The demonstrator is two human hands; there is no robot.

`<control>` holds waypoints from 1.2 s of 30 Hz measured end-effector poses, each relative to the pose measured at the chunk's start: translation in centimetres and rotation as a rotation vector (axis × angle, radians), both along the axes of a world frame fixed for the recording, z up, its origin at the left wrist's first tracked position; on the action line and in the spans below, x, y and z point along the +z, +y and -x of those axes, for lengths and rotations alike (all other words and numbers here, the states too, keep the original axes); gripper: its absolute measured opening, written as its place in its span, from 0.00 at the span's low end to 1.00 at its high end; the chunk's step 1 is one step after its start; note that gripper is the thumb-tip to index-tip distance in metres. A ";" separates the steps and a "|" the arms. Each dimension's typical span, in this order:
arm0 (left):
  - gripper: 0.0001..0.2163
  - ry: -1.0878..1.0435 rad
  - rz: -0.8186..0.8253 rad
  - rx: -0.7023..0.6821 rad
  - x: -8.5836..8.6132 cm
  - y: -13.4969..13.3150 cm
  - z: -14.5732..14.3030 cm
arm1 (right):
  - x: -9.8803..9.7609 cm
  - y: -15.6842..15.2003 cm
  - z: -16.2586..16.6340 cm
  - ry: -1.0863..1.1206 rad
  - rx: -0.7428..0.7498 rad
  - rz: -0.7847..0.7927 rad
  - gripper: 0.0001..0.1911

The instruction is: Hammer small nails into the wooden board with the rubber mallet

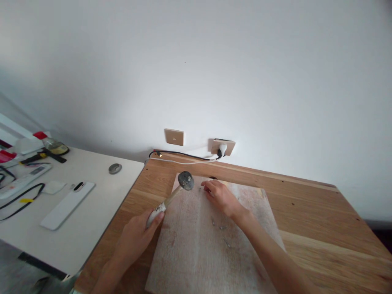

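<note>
My left hand (140,232) is wrapped round the pale handle of a mallet (185,180) with a dark, scuffed head. The mallet's head is raised over the far left part of a worn wooden board (180,253). Over the far part of that board, my right hand (221,197) has its fingers curled and pinched together. Whatever lies between those fingertips is too small or hidden to make out. A tiny dark spot (200,188) shows on the board just left of them. Several small metal pieces, perhaps nails (227,243), lie loose below the right wrist.
The board rests on a wooden table (309,216) against a white wall. Cables run along its back edge to a plugged-in socket (223,148). On the white table (92,241) at left are a phone (67,206), a tape roll (115,168), a power strip (26,181) and a bottle (55,145).
</note>
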State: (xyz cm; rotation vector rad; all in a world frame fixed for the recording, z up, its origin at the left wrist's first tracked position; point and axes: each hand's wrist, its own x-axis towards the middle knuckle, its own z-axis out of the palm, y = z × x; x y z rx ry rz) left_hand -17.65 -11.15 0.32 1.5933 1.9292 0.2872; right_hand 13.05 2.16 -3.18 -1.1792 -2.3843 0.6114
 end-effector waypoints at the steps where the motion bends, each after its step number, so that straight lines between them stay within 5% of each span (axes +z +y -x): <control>1: 0.20 -0.003 -0.001 0.002 0.0 0.0 0.1 | -0.1 0.0 0.1 0.002 0.001 0.001 0.18; 22: 0.21 0.017 0.018 -0.050 -0.1 0.5 -0.2 | -2.4 -0.2 -0.8 0.100 -0.120 -0.001 0.21; 29: 0.18 0.061 0.034 -0.122 0.6 1.3 -2.0 | -1.9 -0.8 -1.5 0.139 -0.155 -0.007 0.33; 36: 0.17 0.139 0.022 -0.232 1.0 2.1 -4.0 | -1.0 -2.0 -4.3 0.146 -0.211 -0.045 0.30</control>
